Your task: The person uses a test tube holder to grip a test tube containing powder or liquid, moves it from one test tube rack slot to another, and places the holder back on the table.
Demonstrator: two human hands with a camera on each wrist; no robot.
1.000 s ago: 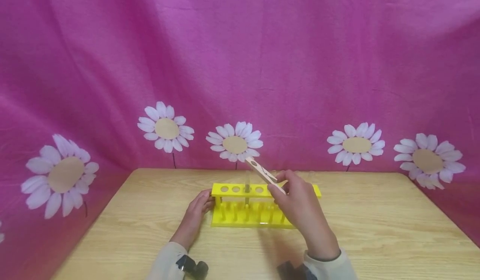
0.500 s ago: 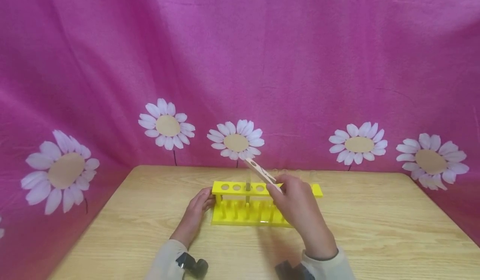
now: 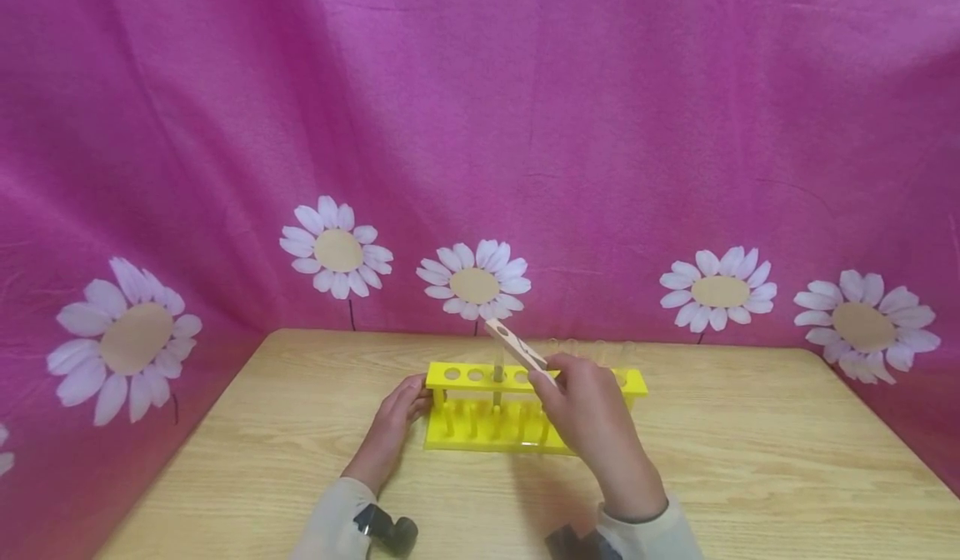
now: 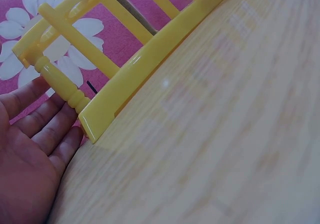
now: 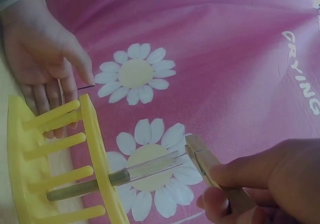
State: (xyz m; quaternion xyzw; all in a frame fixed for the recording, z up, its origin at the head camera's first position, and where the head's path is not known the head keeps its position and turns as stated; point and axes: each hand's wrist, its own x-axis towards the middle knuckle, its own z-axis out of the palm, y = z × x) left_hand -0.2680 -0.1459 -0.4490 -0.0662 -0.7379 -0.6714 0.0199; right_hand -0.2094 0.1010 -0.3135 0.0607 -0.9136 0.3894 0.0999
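A yellow test tube rack (image 3: 461,383) stands on the table, and my left hand (image 3: 392,418) is at its left end. In the left wrist view the fairly straight fingers (image 4: 42,121) of that hand touch the rack's end post (image 4: 60,84). A glass test tube (image 5: 155,166) with olive-coloured contents stands in the rack, its upper part above the top bar. My right hand (image 3: 592,422) pinches a wooden clothespin (image 3: 517,347) by its handle end. The clothespin slants up to the left, its tip right at the tube's mouth in the right wrist view.
Faint clear tube tops (image 3: 628,353) show behind the right hand, above the rack's right part. The rack's base (image 3: 480,442) carries upright pegs. A wood-grain table (image 3: 765,443) lies below, and a pink daisy-print cloth (image 3: 592,143) hangs behind and at both sides.
My right hand and the clothespin have shifted slightly left over the rack, baring more of its right end. The left hand stays at the rack's left end.
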